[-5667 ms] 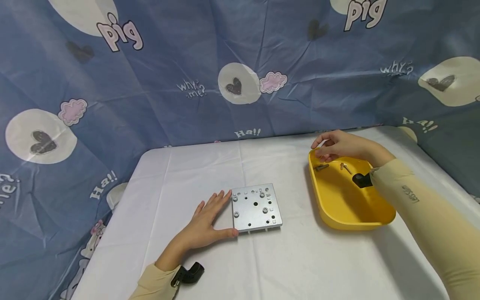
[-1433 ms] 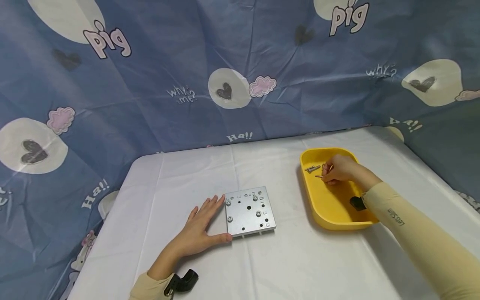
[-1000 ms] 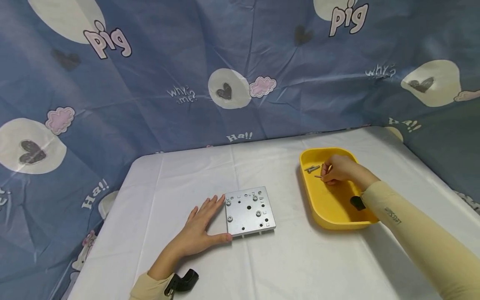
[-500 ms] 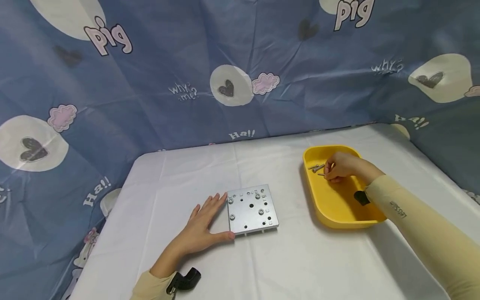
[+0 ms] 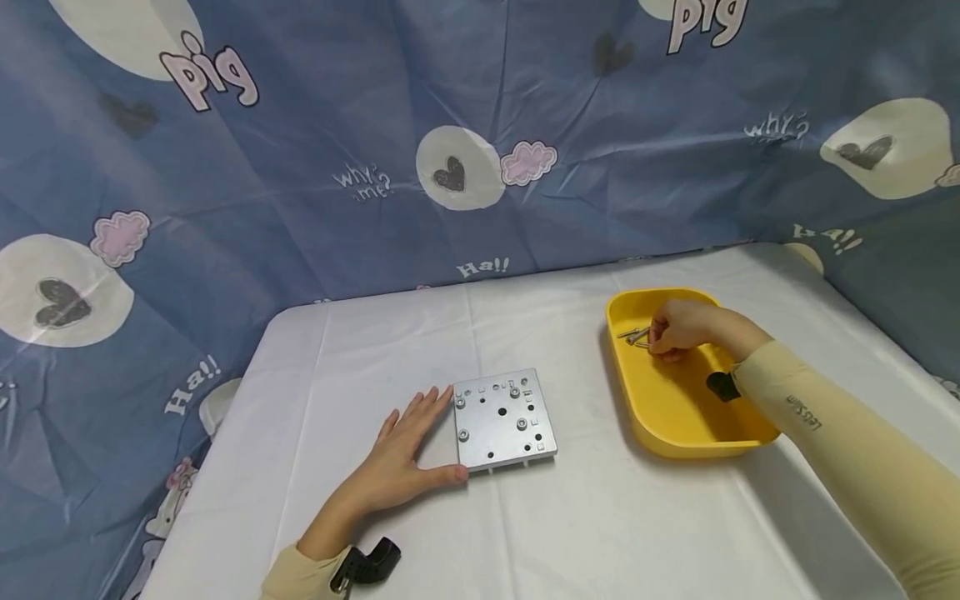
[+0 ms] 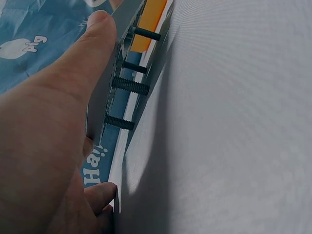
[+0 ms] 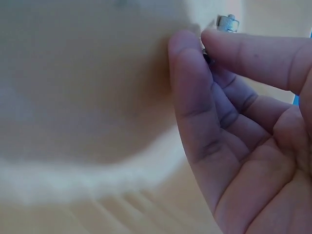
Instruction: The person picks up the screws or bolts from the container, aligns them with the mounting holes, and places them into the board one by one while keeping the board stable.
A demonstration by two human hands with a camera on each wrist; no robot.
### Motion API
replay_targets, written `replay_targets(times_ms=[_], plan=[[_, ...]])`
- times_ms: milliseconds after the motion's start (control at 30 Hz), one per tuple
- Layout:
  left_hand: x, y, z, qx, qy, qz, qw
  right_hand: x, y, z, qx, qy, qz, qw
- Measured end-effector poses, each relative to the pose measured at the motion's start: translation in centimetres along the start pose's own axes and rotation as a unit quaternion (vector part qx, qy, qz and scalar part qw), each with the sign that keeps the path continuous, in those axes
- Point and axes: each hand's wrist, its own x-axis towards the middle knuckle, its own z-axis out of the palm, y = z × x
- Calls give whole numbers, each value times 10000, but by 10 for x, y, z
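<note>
The right hand (image 5: 678, 329) pinched a small metal screw (image 7: 226, 23) in the glossy yellow tray (image 5: 678, 417) at centre right; the left hand (image 5: 405, 454) lay flat against the square steel plate (image 5: 504, 418) on white cloth (image 5: 600, 533).

White tablecloth (image 5: 600, 517), blue cartoon-print backdrop (image 5: 300, 167).

Bare worktop (image 5: 600, 517) lies open between the metal plate (image 5: 504, 417) and the yellow tray (image 5: 675, 417), while the tray's raised wall and the blue cloth (image 5: 300, 167) behind hem in the far side.

Even soft light, faint shadows; head view sharp, right wrist view blurred, close-up.
</note>
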Motion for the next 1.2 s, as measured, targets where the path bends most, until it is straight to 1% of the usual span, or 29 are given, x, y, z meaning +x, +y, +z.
replay_targets(times_ms=[100,200,367,700,1000,1200], plan=[[1,0,1,18,5,6,10000,1,0,-2,125,-8,-7,9999],[1,0,1,27,4,-8,10000,1,0,-4,385,-60,-9,9992],[-1,0,1,9,24,-21,10000,1,-1,-7,647,-11,84,9979],[0,0,0,23,8,-17,10000,-3,-3,-16,664,176,153,9975],[-1,2,0,52,-130,-58,9999,-7,-15,-25,675,376,-70,9970],[-2,2,-2,63,-70,-37,9999,-3,-31,-30,712,501,-254,9959]])
